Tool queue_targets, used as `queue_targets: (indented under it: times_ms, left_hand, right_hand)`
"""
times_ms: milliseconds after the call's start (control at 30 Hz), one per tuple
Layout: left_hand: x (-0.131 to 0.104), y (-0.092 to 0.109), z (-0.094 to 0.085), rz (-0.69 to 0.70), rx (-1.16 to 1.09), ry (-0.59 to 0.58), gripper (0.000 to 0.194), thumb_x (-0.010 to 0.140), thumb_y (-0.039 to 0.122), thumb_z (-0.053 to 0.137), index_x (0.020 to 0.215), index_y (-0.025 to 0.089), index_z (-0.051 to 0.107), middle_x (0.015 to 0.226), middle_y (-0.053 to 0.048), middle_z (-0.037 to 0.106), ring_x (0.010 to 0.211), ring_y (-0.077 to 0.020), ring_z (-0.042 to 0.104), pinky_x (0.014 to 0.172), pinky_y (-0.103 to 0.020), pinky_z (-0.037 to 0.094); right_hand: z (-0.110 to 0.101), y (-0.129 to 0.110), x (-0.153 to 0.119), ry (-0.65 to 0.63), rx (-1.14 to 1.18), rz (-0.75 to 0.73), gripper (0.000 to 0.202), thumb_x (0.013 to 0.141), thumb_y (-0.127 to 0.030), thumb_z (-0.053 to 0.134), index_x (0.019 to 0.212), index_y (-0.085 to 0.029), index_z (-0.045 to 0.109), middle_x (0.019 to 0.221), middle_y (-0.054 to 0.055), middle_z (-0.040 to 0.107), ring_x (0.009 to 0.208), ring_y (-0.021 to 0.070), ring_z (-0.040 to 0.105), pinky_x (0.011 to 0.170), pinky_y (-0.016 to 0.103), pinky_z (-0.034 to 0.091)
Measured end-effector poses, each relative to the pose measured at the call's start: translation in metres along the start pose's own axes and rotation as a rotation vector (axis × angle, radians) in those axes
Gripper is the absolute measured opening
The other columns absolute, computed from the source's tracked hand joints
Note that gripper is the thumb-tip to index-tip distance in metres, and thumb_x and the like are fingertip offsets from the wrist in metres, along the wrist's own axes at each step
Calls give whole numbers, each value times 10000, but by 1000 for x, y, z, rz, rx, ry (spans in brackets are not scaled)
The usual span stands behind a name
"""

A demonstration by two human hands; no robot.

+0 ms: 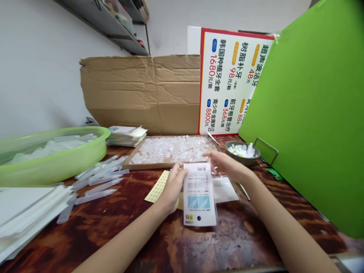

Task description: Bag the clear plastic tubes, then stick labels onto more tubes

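Note:
My left hand [172, 187] grips the left edge of a white printed card [198, 189] in a clear plastic sleeve. The card has a punched hole, a barcode and a blue picture panel, and its print is upside down to me. My right hand [227, 165] is beside the card's upper right corner, fingers apart, with its index finger stretched out over the near edge of a shallow cardboard tray [159, 165]. Small clear pieces [173, 148] fill that tray. Under my hands lie a yellow sticker sheet [157, 186] and a white sheet [226, 190].
A green basin [93, 151] of translucent tubes stands left, with loose tubes [99, 185] beside it. Stacks of white cards lie near left [25, 216] and behind [126, 134]. A grey bowl [250, 161] of small pieces stands right, before a green panel [307, 113].

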State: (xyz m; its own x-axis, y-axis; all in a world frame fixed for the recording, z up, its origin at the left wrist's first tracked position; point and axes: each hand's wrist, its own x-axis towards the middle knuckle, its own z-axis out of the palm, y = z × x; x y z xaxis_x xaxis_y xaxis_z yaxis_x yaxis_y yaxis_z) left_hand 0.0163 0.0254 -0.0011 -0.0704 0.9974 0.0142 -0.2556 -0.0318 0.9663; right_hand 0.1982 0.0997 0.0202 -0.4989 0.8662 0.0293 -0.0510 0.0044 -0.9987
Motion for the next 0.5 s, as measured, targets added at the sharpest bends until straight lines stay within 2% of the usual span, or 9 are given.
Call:
queue_targets:
  times_ms: [67, 167, 300, 500]
  left_hand:
    - [2, 1, -2, 17, -1, 14, 135, 756, 307, 543, 809, 206, 472, 691, 39, 587, 574, -95, 520, 485, -156, 391]
    - [3, 4, -5, 42, -12, 1, 231, 744, 388, 595, 822, 198, 491, 679, 32, 591, 573, -99, 529, 500, -168, 410]
    - [4, 9, -9, 38, -6, -83, 392, 697, 436, 670, 952, 171, 538, 671, -2, 618, 562, -120, 549, 507, -200, 436]
    - [9, 17, -13, 93, -17, -97, 371, 676, 397, 710, 903, 137, 575, 664, -18, 640, 571, -115, 566, 526, -197, 455]
  right_hand:
    - [26, 3, -3, -82, -18, 14, 331, 689, -372, 703, 958, -202, 613, 719, -19, 579, 568, 89, 509, 465, 193, 346]
    - [46, 7, -9, -90, 99, -22, 262, 707, -295, 683, 941, -189, 626, 777, -7, 609, 661, 101, 541, 578, 206, 397]
    - [49, 9, -10, -102, 187, -30, 241, 717, -272, 665, 933, -165, 652, 777, 16, 631, 686, 127, 563, 626, 234, 424]
    - [48, 6, -7, -70, 300, 3, 279, 678, -256, 685, 930, -137, 681, 773, 40, 661, 631, 121, 572, 537, 207, 422]
